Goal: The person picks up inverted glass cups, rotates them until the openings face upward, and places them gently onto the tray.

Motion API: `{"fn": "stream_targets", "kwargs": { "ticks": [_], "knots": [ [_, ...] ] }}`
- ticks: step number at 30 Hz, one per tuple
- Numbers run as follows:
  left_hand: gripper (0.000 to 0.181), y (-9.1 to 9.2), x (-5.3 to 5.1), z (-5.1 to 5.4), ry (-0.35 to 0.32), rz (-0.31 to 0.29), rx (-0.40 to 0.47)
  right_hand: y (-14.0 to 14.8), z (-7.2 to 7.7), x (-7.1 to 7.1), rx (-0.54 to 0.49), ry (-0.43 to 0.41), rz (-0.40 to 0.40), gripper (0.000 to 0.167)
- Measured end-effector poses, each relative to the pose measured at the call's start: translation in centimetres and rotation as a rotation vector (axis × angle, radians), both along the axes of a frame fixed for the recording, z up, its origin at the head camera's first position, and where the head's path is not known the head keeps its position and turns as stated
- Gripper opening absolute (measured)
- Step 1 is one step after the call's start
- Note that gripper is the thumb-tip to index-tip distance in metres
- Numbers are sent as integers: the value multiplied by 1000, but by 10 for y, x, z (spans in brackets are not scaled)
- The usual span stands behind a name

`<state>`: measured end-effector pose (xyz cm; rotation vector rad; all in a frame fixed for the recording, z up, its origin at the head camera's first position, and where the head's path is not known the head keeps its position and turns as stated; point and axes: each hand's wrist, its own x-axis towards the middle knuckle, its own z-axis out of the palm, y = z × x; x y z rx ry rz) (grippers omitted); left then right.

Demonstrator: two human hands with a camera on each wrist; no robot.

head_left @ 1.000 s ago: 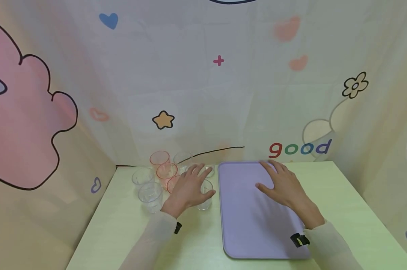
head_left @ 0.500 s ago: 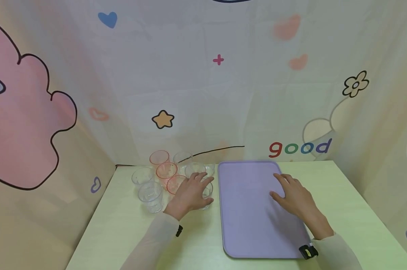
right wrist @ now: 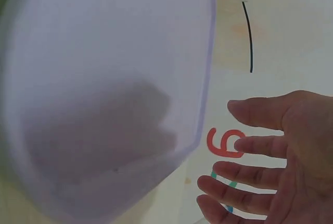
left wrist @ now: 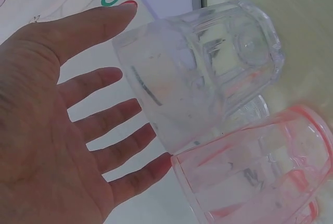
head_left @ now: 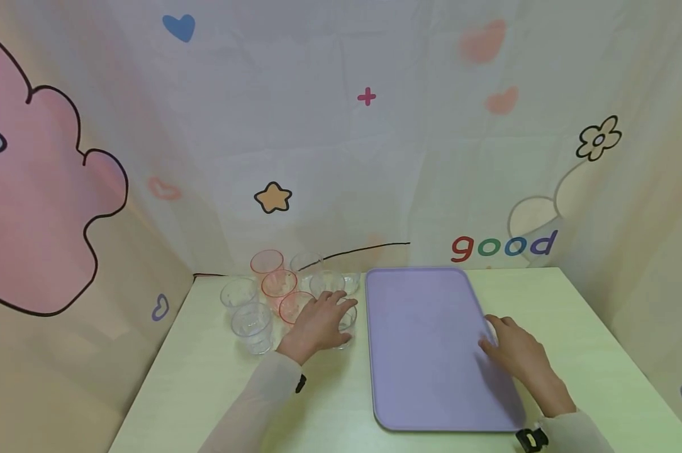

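My left hand [head_left: 317, 326] hovers with spread fingers above a clear plastic cup [head_left: 349, 318], which it partly hides in the head view. In the left wrist view, thumb and fingers are apart from one another near that upright cup's rim, and a red-rimmed pinkish cup [left wrist: 255, 177] stands beside it, close to the little finger. My right hand [head_left: 522, 355] is over the right edge of a purple tray [head_left: 426, 346], with nothing between its fingers. In the right wrist view its fingers are extended and slightly bent, apart from the tray.
Several more clear cups [head_left: 252, 324] and red-rimmed cups [head_left: 279, 284] cluster at the table's back left. The tray lies right of them on the pale table [head_left: 579, 352]. A printed cloth [head_left: 341, 157] hangs behind.
My right hand has moved right and toward the body, from over the tray to its right edge. The left hand has lowered slightly by the clear cup.
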<state>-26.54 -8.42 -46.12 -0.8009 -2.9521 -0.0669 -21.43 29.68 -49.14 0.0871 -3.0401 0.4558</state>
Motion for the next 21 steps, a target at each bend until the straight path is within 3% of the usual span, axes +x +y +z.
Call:
{"fn": "stream_targets", "kwargs": {
  "ticks": [8,21],
  "knots": [
    [65,1,-2,-2,5,-8,-12,9,-10,4,-13,-60,-16,57],
    [65,1,-6,0,-30,-26,-24,15,-22,0,-61,-67,11,47]
  ]
}}
